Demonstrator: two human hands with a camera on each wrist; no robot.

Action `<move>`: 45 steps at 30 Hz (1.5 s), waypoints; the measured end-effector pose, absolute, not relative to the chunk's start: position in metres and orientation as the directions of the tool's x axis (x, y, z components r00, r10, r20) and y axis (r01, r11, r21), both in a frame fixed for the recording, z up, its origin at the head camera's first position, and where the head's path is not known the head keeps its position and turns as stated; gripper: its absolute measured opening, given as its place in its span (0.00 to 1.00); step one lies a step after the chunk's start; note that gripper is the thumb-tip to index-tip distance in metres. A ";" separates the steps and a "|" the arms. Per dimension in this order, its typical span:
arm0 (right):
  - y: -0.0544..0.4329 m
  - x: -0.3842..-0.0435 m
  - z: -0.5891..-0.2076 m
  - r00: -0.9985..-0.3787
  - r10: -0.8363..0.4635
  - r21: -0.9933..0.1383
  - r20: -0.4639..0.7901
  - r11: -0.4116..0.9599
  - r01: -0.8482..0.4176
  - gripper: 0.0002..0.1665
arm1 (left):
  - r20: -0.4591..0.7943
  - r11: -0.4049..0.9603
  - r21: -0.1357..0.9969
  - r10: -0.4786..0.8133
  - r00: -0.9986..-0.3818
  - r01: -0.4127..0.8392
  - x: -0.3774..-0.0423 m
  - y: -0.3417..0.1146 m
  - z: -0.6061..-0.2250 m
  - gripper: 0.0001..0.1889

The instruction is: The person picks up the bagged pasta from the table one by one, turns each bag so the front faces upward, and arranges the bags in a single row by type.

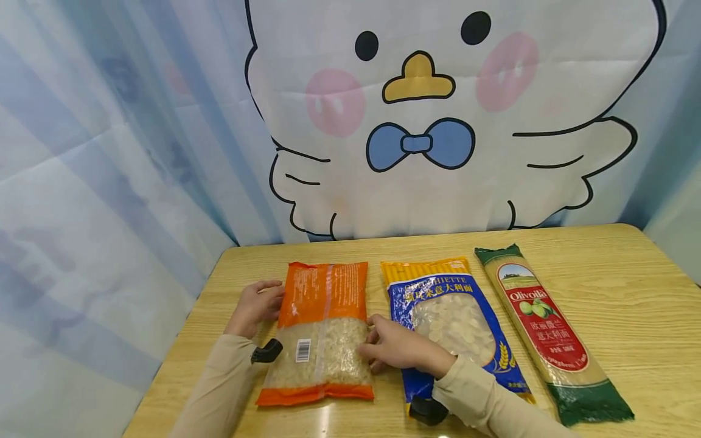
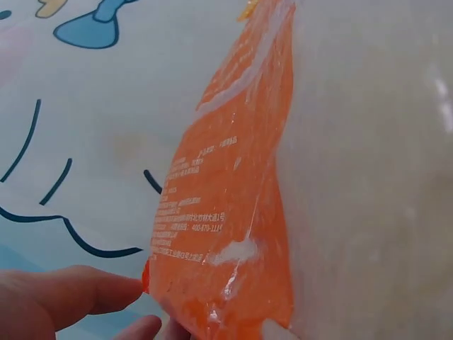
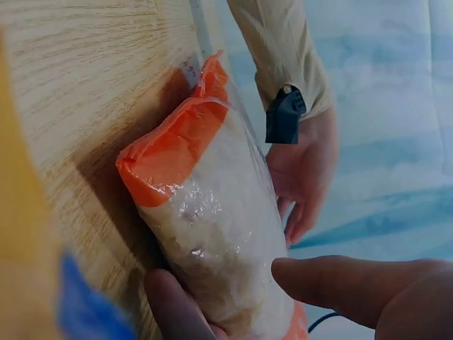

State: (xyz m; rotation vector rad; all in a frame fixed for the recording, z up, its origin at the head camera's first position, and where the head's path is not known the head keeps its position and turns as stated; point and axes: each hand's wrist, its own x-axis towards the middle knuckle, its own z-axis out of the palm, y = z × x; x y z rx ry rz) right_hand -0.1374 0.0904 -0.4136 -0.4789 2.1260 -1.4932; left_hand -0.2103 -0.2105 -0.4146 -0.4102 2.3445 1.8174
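Observation:
An orange-and-clear plastic bag of pale flakes (image 1: 323,334) lies on the table, its printed back with a barcode facing up. My left hand (image 1: 257,309) holds its upper left edge; in the left wrist view, the fingers (image 2: 85,294) meet the orange end. At the right edge is my right hand (image 1: 402,345), thumb and fingers gripping the bag's side. The right wrist view shows the thumb (image 3: 325,280) over the bag and a finger low beside it. Under my right forearm lies a blue-and-yellow bag of orecchiette pasta (image 1: 454,316), partly covered.
A long green-ended pack of spaghetti (image 1: 553,328) lies slanted at the right. The wooden table (image 1: 630,274) ends at a curtain (image 1: 416,201) with a cartoon bird, and another stretch of curtain hangs along the left side. Small black devices (image 1: 267,351) are worn on both wrists.

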 end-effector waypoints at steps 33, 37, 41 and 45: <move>0.085 -0.136 -0.406 -0.872 -0.457 -0.968 -0.178 0.242 0.071 0.22 | -0.286 0.054 0.956 -0.033 -0.958 -0.288 -0.195 -0.223 -0.406 0.26; 0.088 -0.139 -0.395 -0.875 -0.455 -0.973 -0.167 0.219 0.073 0.25 | -0.286 0.043 0.957 -0.034 -0.958 -0.287 -0.196 -0.223 -0.403 0.25; 0.091 -0.143 -0.384 -0.870 -0.465 -0.980 -0.167 0.178 0.093 0.28 | -0.287 0.049 0.957 -0.018 -0.958 -0.287 -0.199 -0.221 -0.402 0.25; 0.093 -0.145 -0.374 -0.854 -0.497 -0.982 -0.149 0.174 0.071 0.29 | -0.293 0.055 0.955 -0.008 -0.956 -0.292 -0.199 -0.219 -0.401 0.26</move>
